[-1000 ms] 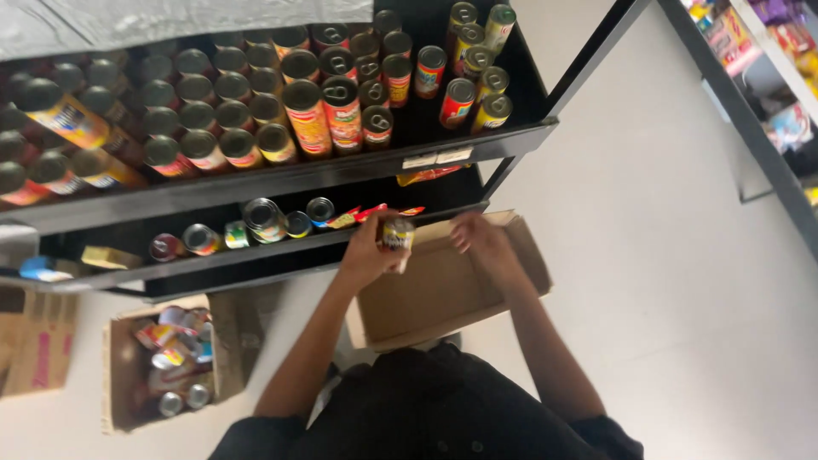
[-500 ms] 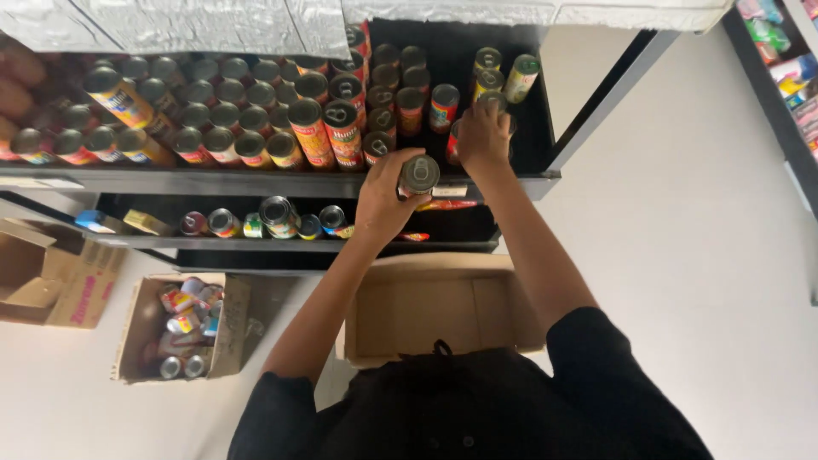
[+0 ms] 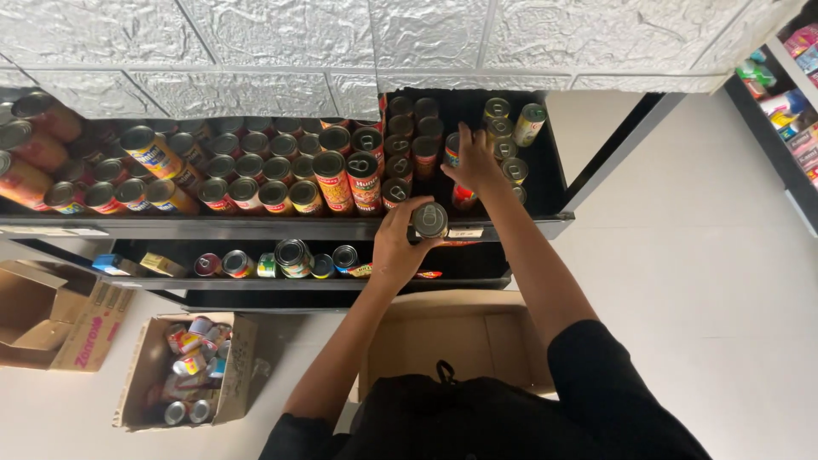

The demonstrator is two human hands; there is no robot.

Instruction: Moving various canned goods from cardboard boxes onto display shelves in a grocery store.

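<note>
My left hand [image 3: 398, 244] grips a tin can [image 3: 430, 220] with a pull-tab lid, held at the front edge of the black shelf [image 3: 281, 228]. My right hand [image 3: 474, 164] reaches deeper onto that shelf and rests on a can [image 3: 464, 197] standing among the rows there. Red and orange labelled cans [image 3: 331, 177] stand to the left of both hands, and green labelled cans [image 3: 530, 122] stand at the back right. An open cardboard box [image 3: 460, 341] lies on the floor below my arms.
A lower shelf [image 3: 256, 284] carries a thin row of small cans. On the floor at left, a cardboard box [image 3: 183, 370] holds several cans, beside another open box [image 3: 47, 315]. Another rack [image 3: 788, 94] with goods stands at far right.
Both hands rose from the box on the floor to the upper shelf. The left hand carried the can up to the shelf edge; the right hand moved in among the standing cans.
</note>
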